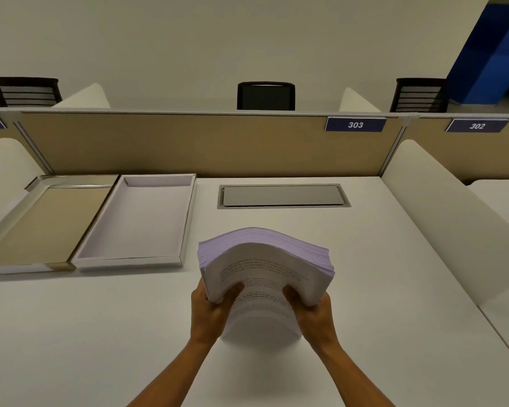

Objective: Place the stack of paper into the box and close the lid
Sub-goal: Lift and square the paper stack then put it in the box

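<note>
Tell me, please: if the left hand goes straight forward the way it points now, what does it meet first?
The left hand already grips the stack of paper. Beyond it the line looks free over the desk to the partition, passing right of the open box; depth is uncertain.

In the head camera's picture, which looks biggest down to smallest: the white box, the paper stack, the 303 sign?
1. White box, clearly the largest.
2. Paper stack, held nearer the camera, so it may look bigger than it is.
3. 303 sign, smallest, though farthest away.
</note>
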{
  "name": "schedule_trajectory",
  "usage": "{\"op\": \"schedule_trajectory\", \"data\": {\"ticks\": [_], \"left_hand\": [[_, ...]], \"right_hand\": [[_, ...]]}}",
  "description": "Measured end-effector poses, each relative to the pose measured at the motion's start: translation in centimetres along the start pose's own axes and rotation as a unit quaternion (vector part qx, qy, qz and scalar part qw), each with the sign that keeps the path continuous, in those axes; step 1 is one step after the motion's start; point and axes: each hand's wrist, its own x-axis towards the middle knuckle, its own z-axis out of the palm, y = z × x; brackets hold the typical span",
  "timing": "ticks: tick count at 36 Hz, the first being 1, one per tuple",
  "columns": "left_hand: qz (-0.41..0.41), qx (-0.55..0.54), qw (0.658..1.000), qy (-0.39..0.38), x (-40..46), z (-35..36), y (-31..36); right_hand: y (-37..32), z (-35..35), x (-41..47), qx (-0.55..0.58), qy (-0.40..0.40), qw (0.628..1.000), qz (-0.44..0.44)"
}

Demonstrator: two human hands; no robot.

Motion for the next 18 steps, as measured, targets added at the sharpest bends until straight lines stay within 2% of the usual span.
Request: {"op": "schedule_trajectory", "data": {"ticks": [5, 11, 18], "left_hand": [[0.024, 0.006, 1.0, -0.005, 0.2, 0.0, 0.3], [0.007, -0.004, 1.0, -0.012, 0.3, -0.2, -0.2], [-0.008, -0.028, 0.999, -0.031, 0.6, -0.7, -0.7]], "right_hand": [[-0.2, 0.0, 0.0, 0.014, 0.014, 1.0, -0.007], [0.2, -0.3, -0.3, 0.019, 0.019, 1.0, 0.008], [-0.4, -1.9, 0.8, 0.02, -0.082, 0.995, 0.048]]}}
